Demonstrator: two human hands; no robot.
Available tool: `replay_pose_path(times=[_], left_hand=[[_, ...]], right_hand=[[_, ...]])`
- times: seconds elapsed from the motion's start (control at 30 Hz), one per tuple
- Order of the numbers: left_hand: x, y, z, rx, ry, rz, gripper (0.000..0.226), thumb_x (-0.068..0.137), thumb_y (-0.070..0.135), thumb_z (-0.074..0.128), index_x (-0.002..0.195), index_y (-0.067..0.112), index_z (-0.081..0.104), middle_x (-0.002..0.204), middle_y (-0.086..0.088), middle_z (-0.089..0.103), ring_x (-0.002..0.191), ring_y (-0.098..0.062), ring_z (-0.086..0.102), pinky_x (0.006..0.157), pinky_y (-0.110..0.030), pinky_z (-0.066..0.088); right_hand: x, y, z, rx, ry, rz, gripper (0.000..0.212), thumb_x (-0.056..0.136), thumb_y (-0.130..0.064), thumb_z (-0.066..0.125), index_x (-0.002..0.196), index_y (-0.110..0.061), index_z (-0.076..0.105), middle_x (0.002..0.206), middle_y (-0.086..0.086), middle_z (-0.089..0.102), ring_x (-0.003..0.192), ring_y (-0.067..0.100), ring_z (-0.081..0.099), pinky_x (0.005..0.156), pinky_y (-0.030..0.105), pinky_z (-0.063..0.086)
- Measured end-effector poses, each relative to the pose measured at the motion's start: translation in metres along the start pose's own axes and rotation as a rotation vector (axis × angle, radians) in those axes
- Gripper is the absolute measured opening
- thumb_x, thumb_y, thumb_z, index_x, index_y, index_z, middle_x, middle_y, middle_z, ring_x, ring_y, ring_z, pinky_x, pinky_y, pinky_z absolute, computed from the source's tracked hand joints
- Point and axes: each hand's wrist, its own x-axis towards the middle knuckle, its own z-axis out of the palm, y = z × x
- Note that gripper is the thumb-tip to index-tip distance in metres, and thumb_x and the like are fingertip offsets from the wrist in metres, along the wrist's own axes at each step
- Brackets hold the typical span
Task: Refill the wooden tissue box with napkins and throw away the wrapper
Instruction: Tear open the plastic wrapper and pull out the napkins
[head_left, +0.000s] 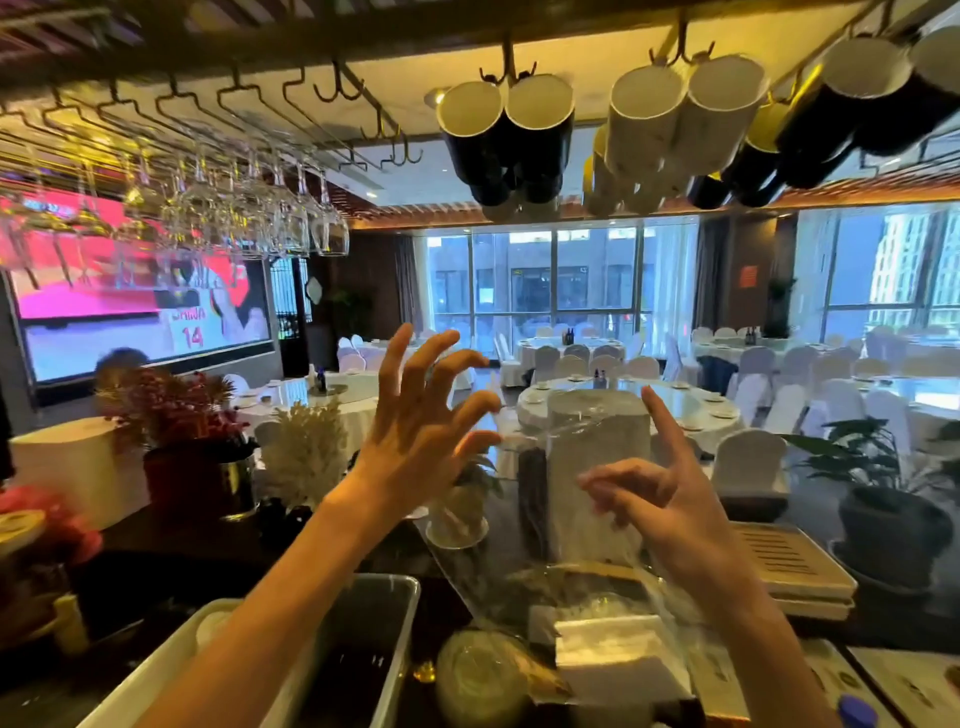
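Note:
A tall white stack of napkins (597, 452) stands upright inside a clear plastic wrapper (631, 564) over the bar counter. My right hand (670, 514) pinches the wrapper at the stack's right side, with the index finger pointing up. My left hand (421, 415) hovers to the left of the stack with its fingers spread, touching nothing. The loose wrapper drapes down over a lower white napkin stack (618, 654) near me. A brown wooden edge (587, 571) shows under the plastic; I cannot tell if it is the tissue box.
A slatted wooden tray (789, 566) lies at the right. A white bin (176, 670) sits at lower left. Flower pots (197, 478) and a paper roll (78, 467) line the counter's left. Mugs (644, 124) and wine glasses (270, 213) hang overhead.

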Motion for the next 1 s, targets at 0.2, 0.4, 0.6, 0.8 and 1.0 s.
replay_pose_path(times=[0.2, 0.4, 0.6, 0.8, 1.0], left_hand=[[0.042, -0.004, -0.006, -0.556, -0.243, -0.323, 0.019, 0.082, 0.028, 0.074, 0.098, 0.02, 0.069, 0.106, -0.001, 0.068, 0.106, -0.025, 0.058, 0.095, -0.044, 0.041], [0.075, 0.053, -0.01, -0.516, -0.311, 0.088, 0.041, 0.078, 0.061, 0.065, 0.111, 0.039, 0.054, 0.126, 0.011, 0.056, 0.121, -0.015, 0.047, 0.103, -0.037, 0.034], [0.108, 0.045, -0.003, -1.071, -0.32, -0.304, 0.003, 0.09, 0.023, 0.066, 0.089, 0.02, 0.064, 0.09, 0.006, 0.069, 0.089, -0.018, 0.065, 0.089, -0.043, 0.053], [0.059, 0.02, -0.009, -1.047, -0.645, -0.231, 0.02, 0.082, 0.054, 0.064, 0.092, 0.036, 0.066, 0.087, 0.014, 0.07, 0.082, -0.006, 0.067, 0.07, -0.017, 0.052], [0.035, 0.062, -0.002, -1.214, -0.721, -0.227, 0.03, 0.092, 0.034, 0.057, 0.085, 0.007, 0.068, 0.072, -0.001, 0.066, 0.065, -0.015, 0.062, 0.061, -0.024, 0.05]], right_hand=[[-0.018, 0.004, -0.027, -0.096, 0.044, 0.073, 0.103, 0.073, -0.023, 0.073, 0.153, -0.039, 0.01, 0.088, 0.006, 0.078, 0.078, 0.016, 0.074, 0.067, 0.022, 0.057], [-0.029, 0.01, -0.03, -0.045, 0.053, 0.087, 0.102, 0.077, -0.014, 0.075, 0.15, -0.045, 0.011, 0.089, 0.007, 0.078, 0.084, 0.019, 0.075, 0.079, 0.03, 0.06], [-0.041, 0.004, -0.035, -0.034, 0.061, 0.095, 0.1, 0.072, -0.023, 0.076, 0.149, -0.044, 0.016, 0.091, 0.005, 0.078, 0.087, 0.017, 0.075, 0.074, 0.025, 0.059], [-0.053, 0.005, -0.056, 0.019, 0.11, 0.116, 0.09, 0.067, -0.028, 0.079, 0.136, -0.058, 0.029, 0.094, 0.006, 0.079, 0.087, 0.02, 0.075, 0.068, 0.024, 0.059], [-0.087, 0.008, -0.072, -0.026, 0.19, 0.232, 0.094, 0.068, -0.068, 0.07, 0.145, -0.055, 0.018, 0.121, -0.016, 0.069, 0.113, 0.008, 0.065, 0.084, 0.03, 0.056]])
